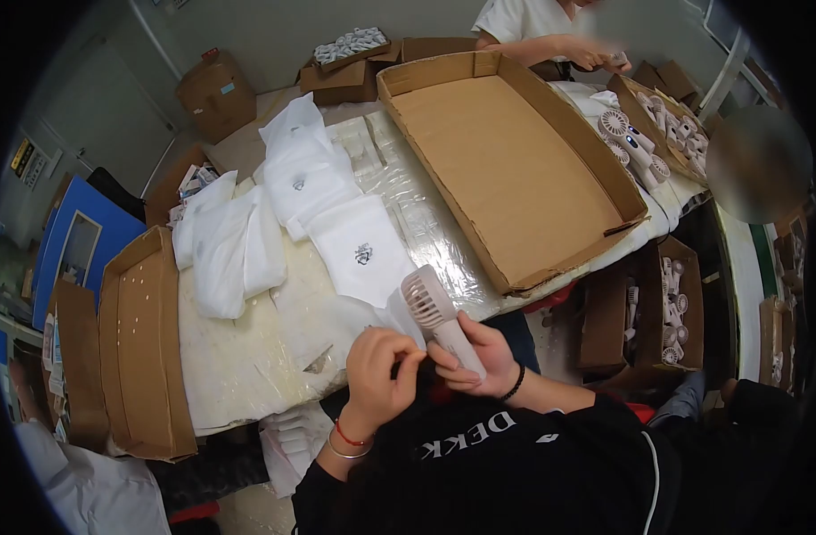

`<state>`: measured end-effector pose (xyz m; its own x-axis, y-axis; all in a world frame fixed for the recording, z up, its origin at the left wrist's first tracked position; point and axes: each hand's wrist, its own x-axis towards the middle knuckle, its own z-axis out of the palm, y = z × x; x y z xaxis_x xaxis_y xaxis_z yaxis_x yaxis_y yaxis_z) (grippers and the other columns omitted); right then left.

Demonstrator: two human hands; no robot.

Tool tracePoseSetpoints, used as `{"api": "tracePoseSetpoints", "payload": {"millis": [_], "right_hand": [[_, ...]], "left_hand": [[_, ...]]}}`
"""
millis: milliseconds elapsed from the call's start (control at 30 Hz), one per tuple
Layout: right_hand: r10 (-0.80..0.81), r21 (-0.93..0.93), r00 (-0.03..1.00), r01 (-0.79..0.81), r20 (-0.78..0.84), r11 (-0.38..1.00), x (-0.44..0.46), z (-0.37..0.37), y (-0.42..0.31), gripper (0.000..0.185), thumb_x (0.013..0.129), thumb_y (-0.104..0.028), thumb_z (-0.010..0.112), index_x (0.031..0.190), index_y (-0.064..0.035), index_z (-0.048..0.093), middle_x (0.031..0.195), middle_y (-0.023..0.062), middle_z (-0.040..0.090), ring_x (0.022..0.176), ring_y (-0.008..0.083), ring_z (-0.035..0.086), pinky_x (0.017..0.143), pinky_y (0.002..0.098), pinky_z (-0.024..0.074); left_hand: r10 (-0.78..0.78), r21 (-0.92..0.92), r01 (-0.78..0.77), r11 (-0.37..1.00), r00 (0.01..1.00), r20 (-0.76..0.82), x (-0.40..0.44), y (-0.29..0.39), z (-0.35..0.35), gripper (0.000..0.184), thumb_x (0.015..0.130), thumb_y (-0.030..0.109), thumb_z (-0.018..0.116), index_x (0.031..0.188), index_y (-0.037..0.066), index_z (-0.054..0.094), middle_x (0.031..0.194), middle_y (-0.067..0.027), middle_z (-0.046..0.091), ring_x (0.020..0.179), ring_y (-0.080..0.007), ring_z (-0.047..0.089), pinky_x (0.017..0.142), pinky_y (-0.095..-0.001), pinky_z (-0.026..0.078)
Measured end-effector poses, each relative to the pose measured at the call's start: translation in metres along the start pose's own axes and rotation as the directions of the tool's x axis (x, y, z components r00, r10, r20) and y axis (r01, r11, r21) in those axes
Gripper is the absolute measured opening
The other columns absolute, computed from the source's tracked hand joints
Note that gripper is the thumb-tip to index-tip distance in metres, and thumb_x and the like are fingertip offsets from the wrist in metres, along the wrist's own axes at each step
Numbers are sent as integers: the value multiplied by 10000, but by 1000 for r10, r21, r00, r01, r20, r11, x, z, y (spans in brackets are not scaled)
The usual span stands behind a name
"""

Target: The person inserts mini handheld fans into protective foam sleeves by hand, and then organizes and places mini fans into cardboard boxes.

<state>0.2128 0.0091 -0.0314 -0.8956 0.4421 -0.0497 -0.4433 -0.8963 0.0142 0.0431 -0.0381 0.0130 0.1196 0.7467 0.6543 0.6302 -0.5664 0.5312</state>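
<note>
A pale pink handheld fan (459, 346) with a slotted round head is gripped by its handle in my right hand (479, 358), tilted with the head up and to the left. Close beside it, my left hand (381, 367) has its fingers curled together in a pinch. Whatever those fingers hold, if anything, is too small or hidden to make out. Just beyond my hands lies a white pouch (361, 254) with a dark printed mark, and white sheet material reaches the fan's head. I cannot tell whether that sheet touches the fan.
More white pouches (303, 183) and a puffy stack (238, 245) lie on the plastic-covered table (247, 357). A large shallow cardboard tray (515, 178) stands at right, a cardboard box (140, 348) at left. Several fans (638, 152) sit near a co-worker (533, 27); boxes below hold more fans (673, 312).
</note>
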Motion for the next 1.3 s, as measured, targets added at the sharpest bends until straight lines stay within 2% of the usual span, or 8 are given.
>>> {"api": "tracePoseSetpoints", "payload": {"millis": [67, 200, 467, 833, 1067, 1133, 1167, 1300], "right_hand": [[115, -375, 955, -4, 274, 927, -1, -6, -19, 463, 964, -413, 311, 1240, -45, 364, 795, 170, 549, 440, 166, 485, 376, 237, 381], [248, -671, 947, -49, 204, 740, -12, 10, -39, 605, 939, -369, 416, 1385, -60, 149, 842, 260, 588, 408, 161, 517, 356, 212, 412], [399, -517, 914, -306, 77, 799, 0, -10, -19, 602, 960, -316, 382, 1433, -112, 71, 769, 204, 572, 427, 137, 519, 360, 195, 414], [103, -345, 995, -92, 14, 934, -6, 14, 13, 459, 971, -337, 354, 1394, -264, 189, 850, 133, 523, 555, 166, 492, 474, 236, 405], [-11, -20, 990, 9, -138, 1000, 2, 16, 19, 435, 977, -384, 315, 1339, -155, 241, 827, 102, 528, 571, 155, 500, 492, 240, 421], [-300, -814, 941, 46, -160, 579, 3, 22, 20, 480, 981, -402, 276, 1346, -92, 246, 786, 72, 520, 621, 144, 513, 551, 253, 447], [-306, -907, 935, -38, -180, 420, 0, 19, 22, 515, 983, -406, 267, 1359, -56, 251, 957, 89, 540, 872, 162, 550, 763, 292, 471], [-358, -818, 926, 113, -120, 565, 12, 9, 13, 543, 989, -396, 231, 1398, -40, 213, 1337, 104, 405, 1212, 173, 423, 1026, 313, 334]], "left_hand": [[-261, -219, 246, 944, 964, -43, 1, 0, -2, 93, 775, 4, 607, 787, 18, 515, 734, -77, 500, 613, -178, 471, 573, -267, 376], [-379, -481, 368, 796, 922, 79, -7, -10, -20, 81, 820, 28, 580, 799, 31, 502, 760, -20, 461, 650, -101, 389, 597, -217, 332], [-276, -456, 322, 830, 947, 167, -4, -8, -36, 104, 804, 42, 612, 765, 36, 516, 745, -21, 484, 638, -104, 406, 588, -220, 335], [-136, -68, 133, 989, 990, -37, -4, 5, -25, 117, 759, 47, 642, 769, 32, 527, 679, -71, 509, 578, -219, 474, 519, -298, 378], [20, 114, -16, 993, 999, -35, -7, -1, 8, 111, 761, 51, 633, 771, 43, 523, 681, -72, 493, 574, -239, 458, 530, -324, 363], [74, 185, -44, 982, 985, -154, -5, 3, 8, 122, 731, 42, 644, 768, 57, 529, 692, -70, 509, 575, -253, 465, 552, -340, 363], [71, 182, -43, 982, 986, -153, -3, 7, 7, 122, 731, 42, 644, 768, 57, 529, 692, -70, 509, 575, -253, 465, 552, -340, 363], [188, 122, -196, 973, 979, 79, -3, 25, 19, 140, 719, 68, 668, 789, 62, 547, 689, -63, 519, 588, -263, 486, 557, -339, 375]]}}
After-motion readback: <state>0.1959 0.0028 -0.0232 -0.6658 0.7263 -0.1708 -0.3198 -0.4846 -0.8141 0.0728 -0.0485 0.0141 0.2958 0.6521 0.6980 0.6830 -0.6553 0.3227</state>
